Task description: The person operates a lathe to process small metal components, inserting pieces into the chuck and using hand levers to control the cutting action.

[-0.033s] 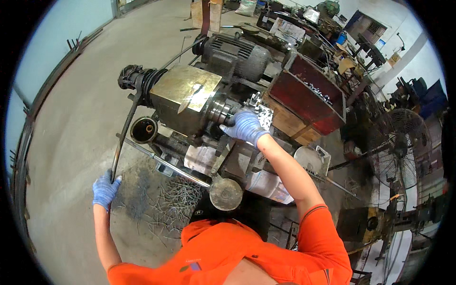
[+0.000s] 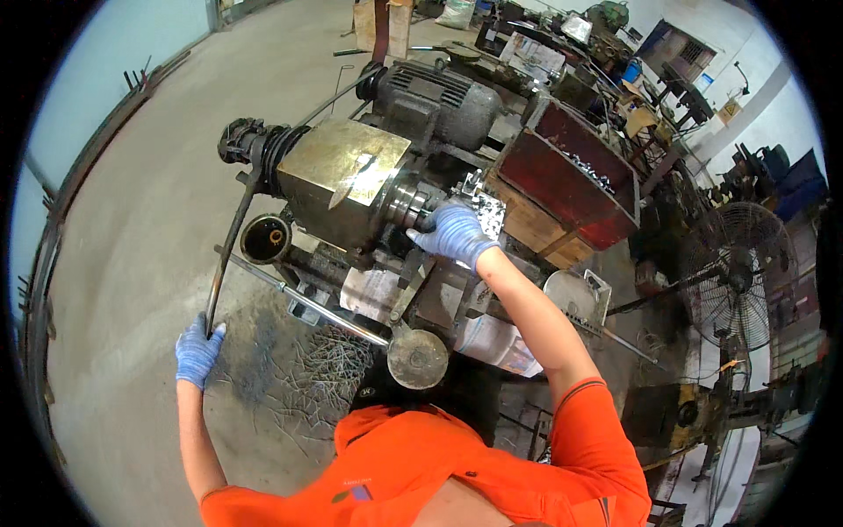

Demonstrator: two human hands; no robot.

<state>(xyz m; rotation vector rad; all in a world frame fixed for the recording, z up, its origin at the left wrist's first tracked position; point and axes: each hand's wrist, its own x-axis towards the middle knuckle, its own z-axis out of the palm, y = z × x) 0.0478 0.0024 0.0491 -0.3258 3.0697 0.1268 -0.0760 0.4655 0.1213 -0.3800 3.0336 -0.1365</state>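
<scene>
My left hand (image 2: 198,353), in a blue-and-white knit glove, is closed round the lower end of a long dark lever (image 2: 226,255). That lever runs up to the rear end of a small lathe's headstock (image 2: 338,171). My right hand (image 2: 454,235), gloved alike, is at the bright metal chuck (image 2: 406,204) on the headstock's other end. Its fingers are bent over the far side, and what they hold there is hidden. Beyond the fingers lies a block covered in shiny metal pieces (image 2: 489,213). A round metal disc (image 2: 418,358) sits nearest my body.
A dark electric motor (image 2: 439,101) stands behind the headstock. To its right is a red-brown bin (image 2: 571,176) with small metal parts inside. Metal shavings (image 2: 325,373) litter the floor. A silver bar (image 2: 325,312) crosses the front, and a fan (image 2: 738,272) stands at right.
My left hand and the lever's lower end have shifted very slightly to the right. My right hand stays at the chuck.
</scene>
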